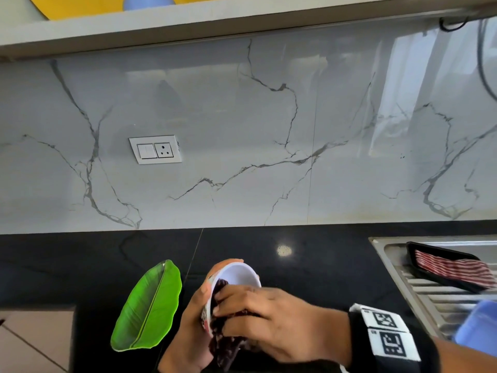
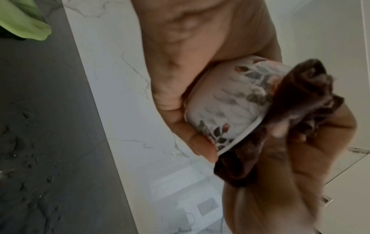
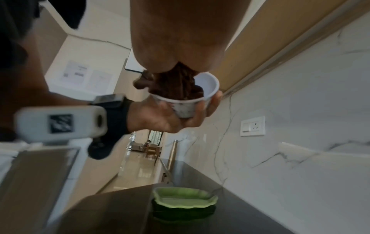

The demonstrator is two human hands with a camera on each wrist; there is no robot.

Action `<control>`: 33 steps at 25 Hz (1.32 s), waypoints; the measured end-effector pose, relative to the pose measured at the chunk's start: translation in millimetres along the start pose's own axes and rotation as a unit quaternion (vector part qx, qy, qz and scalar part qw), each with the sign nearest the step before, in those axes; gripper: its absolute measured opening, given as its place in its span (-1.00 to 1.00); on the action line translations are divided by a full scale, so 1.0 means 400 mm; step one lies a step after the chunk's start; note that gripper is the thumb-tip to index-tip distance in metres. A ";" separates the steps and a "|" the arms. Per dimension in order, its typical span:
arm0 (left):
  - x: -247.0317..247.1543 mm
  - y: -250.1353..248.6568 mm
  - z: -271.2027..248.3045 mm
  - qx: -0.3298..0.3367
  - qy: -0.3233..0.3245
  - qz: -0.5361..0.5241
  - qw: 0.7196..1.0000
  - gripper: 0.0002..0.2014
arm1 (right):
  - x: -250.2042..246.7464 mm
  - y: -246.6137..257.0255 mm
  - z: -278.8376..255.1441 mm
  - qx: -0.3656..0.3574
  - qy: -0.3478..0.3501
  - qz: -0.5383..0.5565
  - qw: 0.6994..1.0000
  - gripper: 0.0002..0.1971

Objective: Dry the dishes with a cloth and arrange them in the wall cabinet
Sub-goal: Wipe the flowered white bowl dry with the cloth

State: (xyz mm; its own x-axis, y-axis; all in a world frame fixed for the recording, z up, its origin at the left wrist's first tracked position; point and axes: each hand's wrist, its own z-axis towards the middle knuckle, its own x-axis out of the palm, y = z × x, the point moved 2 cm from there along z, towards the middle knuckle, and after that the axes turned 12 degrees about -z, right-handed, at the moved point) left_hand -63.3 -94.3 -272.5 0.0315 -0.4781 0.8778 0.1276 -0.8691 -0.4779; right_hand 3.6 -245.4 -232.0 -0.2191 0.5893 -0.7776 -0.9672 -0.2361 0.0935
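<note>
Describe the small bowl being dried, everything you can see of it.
The small round bowl has a plain white inside and a white outside printed with grey-green leaves and small reddish buds; it looks like ceramic or melamine. It is held above the black countertop, tipped on its side with its mouth toward the right hand. The left hand cups its base and wall. The right hand presses a dark brown cloth into it, the cloth spilling over the rim.

No readable text anywhere — the wristband [image 1: 384, 332] shows only black-and-white coded squares.
</note>
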 end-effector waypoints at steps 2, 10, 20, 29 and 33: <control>-0.002 0.013 0.009 0.002 -0.021 -0.014 1.000 -0.34 | 0.008 -0.044 0.008 -0.083 -0.016 -0.145 0.986 -0.74; -0.006 0.014 0.036 0.052 -0.018 0.175 0.983 -0.10 | 0.037 -0.087 0.022 0.131 -0.012 -0.359 0.924 -0.64; 0.025 0.014 0.065 0.174 0.033 0.374 0.910 -0.13 | 0.041 -0.104 -0.015 0.414 0.046 0.401 0.816 -0.04; 0.024 0.029 0.084 0.163 0.040 0.506 0.846 -0.15 | 0.024 -0.066 0.007 0.367 0.068 0.539 0.756 -0.40; 0.022 0.023 0.089 0.148 0.001 0.337 0.930 0.10 | 0.047 -0.063 0.024 0.398 -0.022 0.559 0.727 -0.51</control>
State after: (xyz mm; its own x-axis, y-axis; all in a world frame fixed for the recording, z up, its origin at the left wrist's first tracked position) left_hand -26.6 -101.9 -268.0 0.2006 -0.9018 0.3827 0.3476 -0.2997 -0.8884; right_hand 22.8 -221.1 -243.0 -0.9124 0.4013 0.0807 0.0549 -0.0754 0.9956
